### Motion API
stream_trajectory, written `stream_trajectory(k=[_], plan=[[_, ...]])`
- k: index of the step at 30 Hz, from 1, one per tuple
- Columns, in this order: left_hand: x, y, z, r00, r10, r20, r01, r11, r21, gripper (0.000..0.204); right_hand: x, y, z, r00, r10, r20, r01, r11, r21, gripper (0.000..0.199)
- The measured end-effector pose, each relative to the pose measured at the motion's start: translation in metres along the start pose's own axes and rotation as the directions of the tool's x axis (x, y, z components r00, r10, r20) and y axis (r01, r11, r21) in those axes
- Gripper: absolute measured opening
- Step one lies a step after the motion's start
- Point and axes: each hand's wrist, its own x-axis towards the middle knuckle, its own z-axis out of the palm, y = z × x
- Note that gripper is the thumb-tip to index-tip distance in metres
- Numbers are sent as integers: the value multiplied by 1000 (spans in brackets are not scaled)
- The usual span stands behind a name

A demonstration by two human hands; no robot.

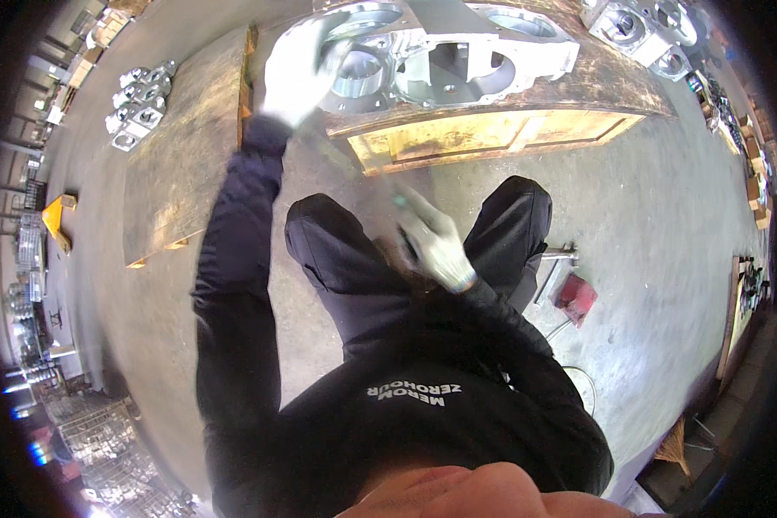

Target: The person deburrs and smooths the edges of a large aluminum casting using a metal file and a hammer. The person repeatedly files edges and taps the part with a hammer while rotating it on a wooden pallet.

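At nine o'clock, on the concrete floor: a yellow angled piece (pixel 58 220). At ten: a cluster of silvery bored castings (pixel 138 108), just beside a low wooden platform (pixel 190 164). At eleven: the white-gloved left hand (pixel 302 73), over the left end of a multi-bored metal housing (pixel 535 59); washed out by glare, so cannot tell whether grasping that end or merely resting there. Toward twelve, atop a panelled wooden stand (pixel 501 134): that housing, long axis roughly nine to three. Lies at three from the left hand, clearly the nearer one, and at twelve from the right, well apart. Just off centre, between the knees: the white-gloved right hand (pixel 436 242), fingers toward eleven; blurred, cannot tell whether holding anything. Just past three: a red block (pixel 576 298). Between one and two: further bored castings (pixel 634 30).
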Motion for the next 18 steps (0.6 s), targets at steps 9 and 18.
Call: stream_trajectory(k=[9,18], plan=[[-110,198,90,433,-684,587,779,-44,-626,36,-20,-62,-44,850,-495,-180,267,700,-662,47],[-87,201,135,461,-545,700,762,-161,-627,44,-31,-127,-69,875,-481,-51,-24,63,-998,39]])
